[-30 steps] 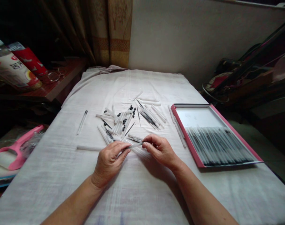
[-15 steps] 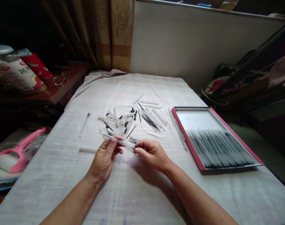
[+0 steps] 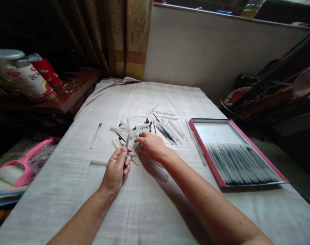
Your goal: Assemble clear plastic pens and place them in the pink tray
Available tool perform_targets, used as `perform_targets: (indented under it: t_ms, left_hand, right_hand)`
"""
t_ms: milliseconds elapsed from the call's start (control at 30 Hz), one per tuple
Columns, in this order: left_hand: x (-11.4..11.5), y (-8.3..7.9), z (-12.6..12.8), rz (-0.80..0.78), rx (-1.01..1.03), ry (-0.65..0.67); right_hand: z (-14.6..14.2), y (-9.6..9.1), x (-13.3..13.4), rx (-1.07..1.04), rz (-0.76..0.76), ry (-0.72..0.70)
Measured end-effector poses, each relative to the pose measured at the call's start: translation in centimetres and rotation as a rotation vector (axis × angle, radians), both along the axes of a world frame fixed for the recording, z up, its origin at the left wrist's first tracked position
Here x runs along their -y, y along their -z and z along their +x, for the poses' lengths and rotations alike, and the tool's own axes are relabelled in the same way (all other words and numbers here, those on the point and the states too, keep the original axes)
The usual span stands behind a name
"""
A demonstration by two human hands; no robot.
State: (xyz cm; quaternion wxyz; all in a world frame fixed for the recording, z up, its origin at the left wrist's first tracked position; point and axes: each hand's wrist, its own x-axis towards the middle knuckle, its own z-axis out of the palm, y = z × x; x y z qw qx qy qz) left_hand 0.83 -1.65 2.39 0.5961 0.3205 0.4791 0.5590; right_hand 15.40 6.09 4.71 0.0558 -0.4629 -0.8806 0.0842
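Note:
My left hand (image 3: 118,162) is closed around a clear pen (image 3: 127,140), which points up and away from me with its tip end above the thumb. My right hand (image 3: 151,145) reaches over the pile of pen parts, its fingers bent and apart, and I see nothing held in them. Under and around those fingers lie clear pen barrels (image 3: 136,132) and small black pen caps (image 3: 147,121). Dark ink refills (image 3: 166,132) lie just beyond, to the right. Part of the pile is hidden by my right hand.
A pink-edged box (image 3: 212,160) at the right holds many clear pens in a row. One capped pen (image 3: 96,136) lies apart on the left, and a white tube (image 3: 98,163) is nearer me. A side table (image 3: 68,102) with a jar (image 3: 30,78) stands at the left.
My right hand has left the pen and moved forward and left onto the pile. My left hand keeps the pen, now turned more upright. The view has shifted slightly.

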Motion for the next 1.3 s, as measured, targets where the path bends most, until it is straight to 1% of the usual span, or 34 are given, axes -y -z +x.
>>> perform_targets:
  t_ms: [133,200,233,267,333,400,467,533,600,667,800,967,1167,1233,1300]
  left_hand:
    - [-0.1,0.3,0.0,0.013,-0.061,0.024]
    - [0.0,0.3,0.0,0.019,-0.092,0.035]
    - [0.0,0.3,0.0,0.021,-0.111,0.041]
    - [0.0,0.3,0.0,0.024,-0.133,0.052]
    - [0.2,0.4,0.0,0.043,-0.193,0.080]
    - [0.3,0.7,-0.1,0.068,-0.285,0.121]
    - [0.5,1.1,-0.1,0.103,-0.410,0.161]
    - [0.6,1.5,0.0,0.205,-0.566,0.186]
    - [0.6,1.7,0.2,0.343,-0.719,0.203]
    - [0.6,1.8,0.6,0.447,-0.829,0.222]
    - [0.5,1.8,1.4,0.503,-0.917,0.264]
    - [0.5,1.7,1.9,0.551,-0.961,0.290]
    - [0.4,1.6,2.1,0.582,-0.988,0.328]
    - [0.2,1.5,2.3,0.599,-0.993,0.362]
    - [-0.1,1.4,2.6,0.623,-1.002,0.404]
  right_hand:
    - [-0.3,0.4,-0.2,0.000,-0.005,-0.006]
    - [-0.3,0.8,-0.2,-0.052,-0.025,-0.006]
    - [-0.1,0.9,-0.2,-0.112,-0.038,0.007]
    - [0.1,1.1,-0.2,-0.200,-0.054,0.034]
    - [1.0,1.4,-0.1,-0.465,-0.111,0.124]
    - [2.2,1.4,0.3,-0.781,-0.241,0.239]
    - [3.7,1.2,1.0,-1.046,-0.420,0.339]
    - [5.0,1.0,2.1,-1.206,-0.576,0.422]
    - [5.9,0.8,3.3,-1.292,-0.667,0.487]
    - [6.4,0.8,4.3,-1.348,-0.717,0.533]
    - [6.9,1.0,5.5,-1.373,-0.754,0.560]
    - [7.5,0.7,5.5,-1.354,-0.724,0.529]
    - [8.1,0.7,5.4,-1.280,-0.681,0.480]
    - [8.3,0.8,5.5,-1.260,-0.701,0.458]
    - [8.6,0.9,5.7,-1.247,-0.754,0.442]
